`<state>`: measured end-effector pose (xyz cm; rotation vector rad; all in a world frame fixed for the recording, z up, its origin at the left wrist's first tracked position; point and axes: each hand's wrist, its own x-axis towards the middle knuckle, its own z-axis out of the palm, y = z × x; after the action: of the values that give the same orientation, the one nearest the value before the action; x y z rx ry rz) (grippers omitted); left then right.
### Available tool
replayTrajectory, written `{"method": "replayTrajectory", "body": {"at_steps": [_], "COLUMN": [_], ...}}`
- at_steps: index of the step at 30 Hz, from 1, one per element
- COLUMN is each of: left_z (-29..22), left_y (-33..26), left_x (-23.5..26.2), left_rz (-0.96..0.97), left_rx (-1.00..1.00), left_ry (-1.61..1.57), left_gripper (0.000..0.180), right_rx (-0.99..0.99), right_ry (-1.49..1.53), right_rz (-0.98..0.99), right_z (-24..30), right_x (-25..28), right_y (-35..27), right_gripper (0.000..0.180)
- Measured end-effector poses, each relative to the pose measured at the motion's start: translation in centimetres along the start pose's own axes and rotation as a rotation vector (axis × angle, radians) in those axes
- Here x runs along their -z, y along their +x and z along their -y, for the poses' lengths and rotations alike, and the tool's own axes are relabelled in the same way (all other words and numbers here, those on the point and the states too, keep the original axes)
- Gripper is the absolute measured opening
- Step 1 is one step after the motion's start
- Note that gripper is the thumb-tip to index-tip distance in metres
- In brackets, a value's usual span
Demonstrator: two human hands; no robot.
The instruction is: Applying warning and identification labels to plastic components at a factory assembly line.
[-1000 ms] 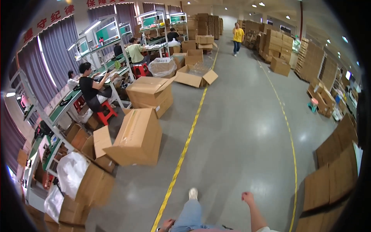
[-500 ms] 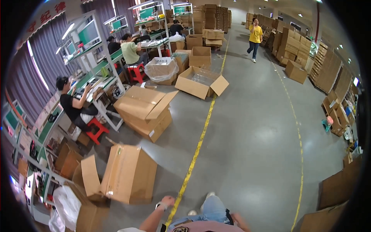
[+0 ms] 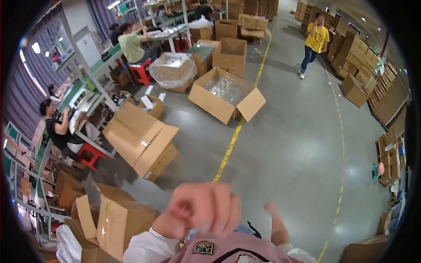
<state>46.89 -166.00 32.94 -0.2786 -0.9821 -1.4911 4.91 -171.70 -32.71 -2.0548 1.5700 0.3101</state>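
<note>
Hovering nearest, the left hand (image 3: 206, 206) has its fingers curled into a loose fist, nothing visible inside; the right hand (image 3: 270, 209), at three o'clock, is too blurred to tell. Off the left fingers, an open carton (image 3: 137, 228) stands apart at nine o'clock; farther, a wide box (image 3: 210, 103) at twelve.

Head-worn fisheye view, facing down and ahead over grey floor (image 3: 289, 153), pink garment (image 3: 224, 245) close below.

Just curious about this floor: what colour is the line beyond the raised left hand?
The line is yellow; it shows best in the head view.
</note>
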Motion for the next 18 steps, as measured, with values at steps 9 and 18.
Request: {"method": "replayTrajectory", "body": {"at_steps": [9,18], "left_z": [2.0,13.5], "left_y": [26.7,56.8], "left_x": [26.4,50.6], "left_rz": [0.672,0.660], "left_rx": [-0.312,-0.156], "left_ry": [0.156,0.085], "left_gripper": [0.026,0.028], "right_rx": [0.121,-0.678], "right_ry": [0.546,1.223], "right_rz": [-0.230,-0.173], "right_z": [8.6,-7.6], "right_x": [40.4,37.8], "right_y": [37.3,40.6], "right_gripper": [0.026,0.020]}}
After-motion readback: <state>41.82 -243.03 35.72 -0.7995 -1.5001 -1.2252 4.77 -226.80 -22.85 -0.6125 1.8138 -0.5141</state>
